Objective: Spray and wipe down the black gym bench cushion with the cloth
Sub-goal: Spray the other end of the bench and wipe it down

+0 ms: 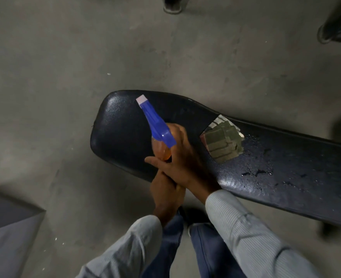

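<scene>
Your right hand [182,157] grips the orange spray bottle with blue trigger head [158,127]; left hand [166,192] clasps beneath it. Aim the nozzle at the dry end of the black padded bench cushion [123,133], clear of the folded grey-green cloth [223,141]

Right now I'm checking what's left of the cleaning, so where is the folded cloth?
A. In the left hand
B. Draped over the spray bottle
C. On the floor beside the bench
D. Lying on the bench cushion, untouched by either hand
D: the folded cloth lies flat on the black bench cushion, apart from both hands, while the right hand grips the spray bottle and the left hand sits beneath it.
</scene>
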`<act>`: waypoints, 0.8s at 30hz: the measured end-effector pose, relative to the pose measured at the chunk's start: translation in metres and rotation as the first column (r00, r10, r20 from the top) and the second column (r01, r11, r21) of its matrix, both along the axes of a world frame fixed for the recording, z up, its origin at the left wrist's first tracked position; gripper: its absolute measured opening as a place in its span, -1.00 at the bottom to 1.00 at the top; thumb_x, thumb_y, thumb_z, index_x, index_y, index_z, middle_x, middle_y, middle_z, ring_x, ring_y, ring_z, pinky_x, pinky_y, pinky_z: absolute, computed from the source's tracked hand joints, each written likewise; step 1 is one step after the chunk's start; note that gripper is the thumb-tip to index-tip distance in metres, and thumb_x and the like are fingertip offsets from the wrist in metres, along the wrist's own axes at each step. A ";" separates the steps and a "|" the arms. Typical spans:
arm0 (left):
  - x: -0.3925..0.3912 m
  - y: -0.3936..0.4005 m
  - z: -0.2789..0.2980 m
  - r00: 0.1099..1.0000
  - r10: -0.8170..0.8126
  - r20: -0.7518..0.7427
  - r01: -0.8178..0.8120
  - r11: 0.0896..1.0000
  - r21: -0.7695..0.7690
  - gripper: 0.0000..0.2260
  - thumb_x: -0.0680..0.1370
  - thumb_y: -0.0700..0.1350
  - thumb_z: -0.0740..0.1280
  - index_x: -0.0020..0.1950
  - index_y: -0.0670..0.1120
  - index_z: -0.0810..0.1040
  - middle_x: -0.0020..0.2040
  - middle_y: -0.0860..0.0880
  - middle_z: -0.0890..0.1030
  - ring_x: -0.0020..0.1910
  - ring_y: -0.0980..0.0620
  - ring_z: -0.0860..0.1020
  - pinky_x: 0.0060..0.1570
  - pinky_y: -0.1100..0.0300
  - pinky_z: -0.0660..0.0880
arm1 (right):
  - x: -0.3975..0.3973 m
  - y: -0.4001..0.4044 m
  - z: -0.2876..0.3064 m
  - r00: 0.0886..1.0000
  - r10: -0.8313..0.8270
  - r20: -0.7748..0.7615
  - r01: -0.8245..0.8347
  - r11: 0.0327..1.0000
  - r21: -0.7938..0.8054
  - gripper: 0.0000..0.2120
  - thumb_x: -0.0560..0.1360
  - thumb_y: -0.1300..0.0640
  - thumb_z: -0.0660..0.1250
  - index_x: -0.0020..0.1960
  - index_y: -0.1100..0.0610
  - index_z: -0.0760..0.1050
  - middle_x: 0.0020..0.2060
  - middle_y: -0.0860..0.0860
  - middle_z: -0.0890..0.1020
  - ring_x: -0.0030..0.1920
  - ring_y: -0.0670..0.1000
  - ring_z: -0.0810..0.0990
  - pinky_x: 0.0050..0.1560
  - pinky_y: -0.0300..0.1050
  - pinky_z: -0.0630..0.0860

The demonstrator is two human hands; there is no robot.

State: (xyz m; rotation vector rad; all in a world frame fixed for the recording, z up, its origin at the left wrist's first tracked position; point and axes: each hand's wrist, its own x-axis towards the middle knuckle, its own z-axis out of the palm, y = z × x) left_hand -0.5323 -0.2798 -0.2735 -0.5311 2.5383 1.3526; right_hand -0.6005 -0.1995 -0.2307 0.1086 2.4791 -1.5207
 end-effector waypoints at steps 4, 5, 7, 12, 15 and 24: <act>-0.014 0.011 0.015 0.997 0.004 0.075 -0.008 0.998 0.059 -0.49 0.46 0.30 0.23 0.04 -0.13 0.58 0.01 -0.11 0.61 0.09 -0.20 0.64 0.16 -0.08 0.55 | 0.008 0.006 -0.009 1.000 0.013 -0.003 -0.013 0.998 -0.054 0.03 0.42 0.14 0.65 0.72 0.03 0.14 0.67 0.02 0.27 0.55 -0.10 0.33 0.38 -0.37 0.32; -0.018 0.015 0.018 0.989 0.045 0.138 -0.052 0.998 0.048 -0.70 0.50 0.23 0.31 -0.11 -0.01 0.50 -0.06 -0.09 0.56 0.08 -0.23 0.63 0.15 -0.10 0.54 | 0.010 0.008 -0.012 1.000 0.008 -0.023 -0.009 0.998 -0.057 -0.01 0.43 0.18 0.56 0.73 0.05 0.14 0.67 0.03 0.28 0.59 -0.10 0.31 0.43 -0.41 0.27; -0.023 0.018 0.019 0.984 0.045 0.170 -0.047 0.999 0.004 -0.75 0.55 0.12 0.32 -0.24 0.05 0.37 -0.13 -0.08 0.53 0.04 -0.26 0.63 0.10 -0.08 0.52 | 0.013 0.012 -0.016 0.999 -0.023 -0.038 0.020 0.997 -0.077 -0.09 0.41 0.21 0.40 0.73 0.09 0.19 0.67 0.05 0.32 0.64 -0.03 0.33 0.50 -0.46 0.19; -0.018 0.013 -0.003 0.978 -0.208 0.022 0.208 0.964 -0.164 -0.56 0.55 0.20 0.29 0.10 -0.16 0.63 -0.08 -0.10 0.67 -0.10 -0.14 0.66 -0.08 0.10 0.45 | 0.011 0.019 -0.018 0.985 -0.160 -0.066 0.159 0.987 -0.009 -0.35 0.57 0.35 0.29 0.64 0.10 0.38 0.59 0.07 0.48 0.59 0.02 0.43 0.49 -0.56 0.17; -0.018 0.016 -0.012 0.967 -0.249 -0.045 0.243 0.962 -0.122 -0.55 0.53 0.23 0.28 0.24 -0.05 0.60 -0.11 0.08 0.65 -0.15 -0.03 0.66 -0.15 0.13 0.50 | 0.011 0.033 -0.029 0.958 -0.250 -0.138 0.257 0.966 0.031 -0.42 0.55 0.31 0.17 0.55 0.15 0.51 0.50 0.09 0.58 0.50 0.04 0.54 0.54 -0.19 0.43; -0.019 0.025 -0.018 0.934 -0.298 -0.196 0.271 0.950 -0.154 -0.80 0.56 -0.03 0.37 0.16 0.02 0.50 -0.08 0.02 0.65 -0.17 -0.06 0.62 -0.21 0.03 0.55 | 0.007 0.100 -0.082 0.981 -0.090 -0.170 0.176 0.781 0.599 -0.38 0.73 -0.01 0.21 0.71 0.23 0.23 0.70 0.20 0.26 0.73 0.21 0.18 0.74 0.16 0.05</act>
